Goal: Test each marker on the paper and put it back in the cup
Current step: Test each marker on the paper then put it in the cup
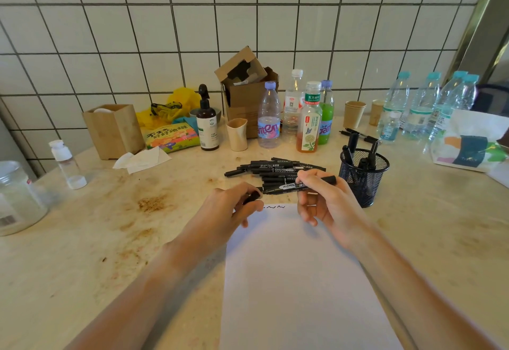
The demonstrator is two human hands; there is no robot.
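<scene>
1. Paper (300,280): white sheet, nearest the camera, flat on the stained counter (96,239) between both forearms. Short black zigzag scribble (275,207) at its far edge.
2. Pile of markers (275,169): black, lying loose on the counter just beyond the paper; one barrel reads "701", other print too small to read.
3. Mesh cup (363,176): black wire, upright, right of the pile, just beside the right hand; several black markers stand in it.
4. Right hand (327,201): fingers curled round a black marker (297,185), held roughly level above the paper's far edge, tip pointing left. White lettering on barrel, not legible with certainty.
5. Left hand (234,209): fingers curled, pinching a small black cap (252,197) just left of the marker tip; cap and tip apart.
6. Background bottles against the tiled wall: two with purple caps, the clear one (269,118) reading "amen", the other (327,112) holding green liquid; a tea bottle (309,121) with a green label in Chinese characters; dark pump bottle (207,123), label unreadable.
7. Yellow packet (170,136) with Chinese characters, left of the pump bottle.
8. Cardboard box (245,88), opened, behind the bottles.
9. Paper cups (354,114), brown, and a row of water bottles (421,107) with teal caps, far right.
</scene>
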